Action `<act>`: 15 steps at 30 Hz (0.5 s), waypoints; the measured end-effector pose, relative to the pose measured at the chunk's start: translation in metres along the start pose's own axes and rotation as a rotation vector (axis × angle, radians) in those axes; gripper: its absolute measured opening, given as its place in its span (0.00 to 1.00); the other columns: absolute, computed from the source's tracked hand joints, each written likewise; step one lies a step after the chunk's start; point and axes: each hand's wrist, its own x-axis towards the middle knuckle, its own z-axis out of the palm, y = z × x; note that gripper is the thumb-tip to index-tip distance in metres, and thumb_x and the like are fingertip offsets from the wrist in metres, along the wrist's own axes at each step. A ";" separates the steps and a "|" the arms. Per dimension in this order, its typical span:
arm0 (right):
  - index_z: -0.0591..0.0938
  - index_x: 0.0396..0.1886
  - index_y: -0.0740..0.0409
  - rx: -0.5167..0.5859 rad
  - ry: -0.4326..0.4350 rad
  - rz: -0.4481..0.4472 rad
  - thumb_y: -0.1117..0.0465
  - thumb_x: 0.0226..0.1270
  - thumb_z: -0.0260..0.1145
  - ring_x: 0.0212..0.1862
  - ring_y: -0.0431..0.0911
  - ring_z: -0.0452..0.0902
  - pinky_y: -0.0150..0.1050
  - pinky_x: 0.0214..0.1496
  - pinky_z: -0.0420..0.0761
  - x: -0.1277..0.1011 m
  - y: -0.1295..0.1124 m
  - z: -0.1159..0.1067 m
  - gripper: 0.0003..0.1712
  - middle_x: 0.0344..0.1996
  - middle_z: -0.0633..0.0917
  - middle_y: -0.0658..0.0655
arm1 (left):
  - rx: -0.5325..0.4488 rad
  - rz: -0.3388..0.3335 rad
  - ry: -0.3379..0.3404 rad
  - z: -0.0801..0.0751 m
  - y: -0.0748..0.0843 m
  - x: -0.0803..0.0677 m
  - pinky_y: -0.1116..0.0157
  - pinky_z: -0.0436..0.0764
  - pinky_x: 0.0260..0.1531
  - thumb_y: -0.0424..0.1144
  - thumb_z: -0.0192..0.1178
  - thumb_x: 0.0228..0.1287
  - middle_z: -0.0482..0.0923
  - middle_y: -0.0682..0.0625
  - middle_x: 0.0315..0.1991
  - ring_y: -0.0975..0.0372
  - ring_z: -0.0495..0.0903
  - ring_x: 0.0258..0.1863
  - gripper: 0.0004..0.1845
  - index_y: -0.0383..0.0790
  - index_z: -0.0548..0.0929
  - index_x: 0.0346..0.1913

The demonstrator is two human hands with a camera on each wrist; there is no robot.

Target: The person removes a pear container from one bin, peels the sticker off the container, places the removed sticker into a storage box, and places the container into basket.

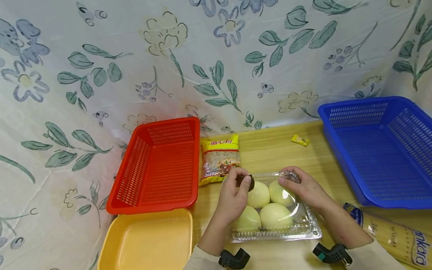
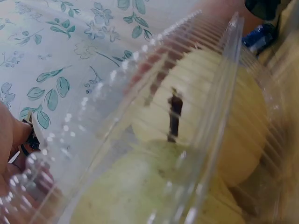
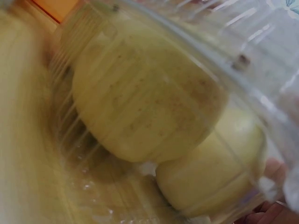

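Observation:
A clear plastic clamshell box [image 1: 308, 229] with several pale yellow-green pears [image 1: 275, 215] lies on the wooden table in front of me. My left hand [image 1: 229, 199] is at its far left corner and pinches a small dark brown thing [image 1: 251, 183] whose kind I cannot tell. At the far right corner my right hand [image 1: 311, 190] grips the box, thumb on top and fingers over the far edge. Through the ribbed plastic in the left wrist view, a pear [image 2: 187, 107] shows its dark stem. Pears [image 3: 145, 98] fill the right wrist view; little of the right hand shows there.
A red basket [image 1: 112, 207] and a yellow tray [image 1: 144, 244] stand on the left, a blue basket [image 1: 338, 160] on the right. Behind the box lie a pasta bag [image 1: 221, 157] and a small yellow packet [image 1: 300, 140]. A long spaghetti pack [image 1: 407, 238] lies front right.

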 end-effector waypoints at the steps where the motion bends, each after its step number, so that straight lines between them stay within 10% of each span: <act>1: 0.71 0.69 0.57 -0.003 0.000 0.001 0.45 0.75 0.63 0.66 0.62 0.73 0.56 0.66 0.72 0.000 0.000 0.000 0.31 0.65 0.77 0.67 | -0.013 0.001 0.018 0.000 -0.001 0.000 0.69 0.77 0.39 0.37 0.50 0.81 0.77 0.41 0.41 0.64 0.74 0.37 0.06 0.37 0.73 0.50; 15: 0.70 0.70 0.57 -0.006 -0.006 0.002 0.45 0.74 0.63 0.67 0.64 0.73 0.60 0.66 0.72 0.000 0.001 0.000 0.32 0.66 0.76 0.68 | -0.037 0.026 0.095 0.002 0.000 -0.001 0.72 0.71 0.33 0.37 0.51 0.80 0.75 0.41 0.40 0.65 0.70 0.33 0.08 0.36 0.72 0.53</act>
